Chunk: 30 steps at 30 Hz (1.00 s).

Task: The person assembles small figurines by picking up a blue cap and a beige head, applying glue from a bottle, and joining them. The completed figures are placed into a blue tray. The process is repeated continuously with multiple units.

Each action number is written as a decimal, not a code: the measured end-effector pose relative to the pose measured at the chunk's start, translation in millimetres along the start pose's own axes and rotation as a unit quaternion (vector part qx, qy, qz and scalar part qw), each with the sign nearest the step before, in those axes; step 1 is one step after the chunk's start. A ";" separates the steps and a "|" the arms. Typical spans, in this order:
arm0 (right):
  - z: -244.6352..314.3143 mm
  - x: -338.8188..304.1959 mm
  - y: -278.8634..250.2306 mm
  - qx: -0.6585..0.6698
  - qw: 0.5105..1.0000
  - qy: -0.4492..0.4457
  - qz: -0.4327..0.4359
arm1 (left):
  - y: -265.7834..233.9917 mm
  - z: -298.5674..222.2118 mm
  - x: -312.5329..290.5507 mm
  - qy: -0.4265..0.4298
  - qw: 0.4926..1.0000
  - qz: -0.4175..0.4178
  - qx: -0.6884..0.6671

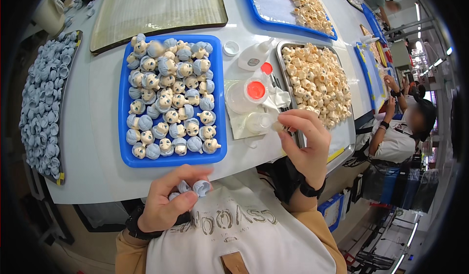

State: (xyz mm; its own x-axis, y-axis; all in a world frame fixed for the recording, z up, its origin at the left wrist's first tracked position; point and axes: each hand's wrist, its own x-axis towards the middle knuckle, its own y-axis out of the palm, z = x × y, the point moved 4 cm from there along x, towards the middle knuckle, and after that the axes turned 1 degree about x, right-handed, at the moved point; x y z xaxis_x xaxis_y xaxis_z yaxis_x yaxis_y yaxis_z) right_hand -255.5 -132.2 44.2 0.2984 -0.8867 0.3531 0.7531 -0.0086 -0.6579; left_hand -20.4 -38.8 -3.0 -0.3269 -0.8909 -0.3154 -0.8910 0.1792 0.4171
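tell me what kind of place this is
Probably a toy assembly line in a factory: a blue tray of finished doll heads, a metal tray of bare heads, and another worker seated along the same bench.

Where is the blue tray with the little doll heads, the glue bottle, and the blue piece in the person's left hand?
Blue tray (172,160): head view, on its bare front rim.
Glue bottle (254,56): head view, on the white body.
Blue piece (201,187): head view, on its rounded top, at the left hand (168,200) fingertips.
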 end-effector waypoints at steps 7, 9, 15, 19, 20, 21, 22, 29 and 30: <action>7.3 3.9 8.8 -0.043 0.999 -0.028 0.005 | -1.1 -0.7 1.5 0.001 0.999 0.029 0.039; 6.2 5.8 11.2 -0.057 0.997 -0.042 0.012 | -2.2 0.5 0.6 0.004 0.999 0.031 0.036; 5.3 5.8 14.1 -0.085 0.995 -0.057 0.018 | -0.5 2.0 -1.2 -0.012 0.999 0.027 -0.026; 5.9 3.9 13.5 -0.086 0.995 -0.052 0.011 | 1.6 -0.3 -0.1 0.015 0.999 0.022 -0.037; 5.3 2.8 13.1 -0.084 0.995 -0.049 0.009 | 1.6 -0.2 0.1 0.018 0.999 0.020 -0.038; 4.2 1.5 12.8 -0.082 0.996 -0.047 0.006 | 1.5 -0.2 0.3 0.022 0.999 0.017 -0.039; 3.4 0.3 12.4 -0.080 0.996 -0.044 0.003 | -0.1 1.9 -0.4 0.013 0.999 0.019 -0.048; 2.0 -5.0 11.8 -0.072 0.996 -0.046 -0.037 | 4.4 -3.3 2.1 0.036 0.999 -0.009 -0.030; 0.7 -6.1 12.6 -0.069 0.996 -0.045 -0.045 | 4.8 -5.6 2.3 0.030 0.999 -0.022 -0.028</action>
State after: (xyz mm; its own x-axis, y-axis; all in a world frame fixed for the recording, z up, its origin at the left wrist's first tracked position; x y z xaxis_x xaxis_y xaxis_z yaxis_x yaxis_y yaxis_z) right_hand -247.4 -126.6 34.2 0.2888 -0.8343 0.4696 0.6939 -0.1555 -0.7031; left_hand -23.6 -42.3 3.1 -0.2669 -0.9208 -0.2843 -0.8849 0.1173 0.4507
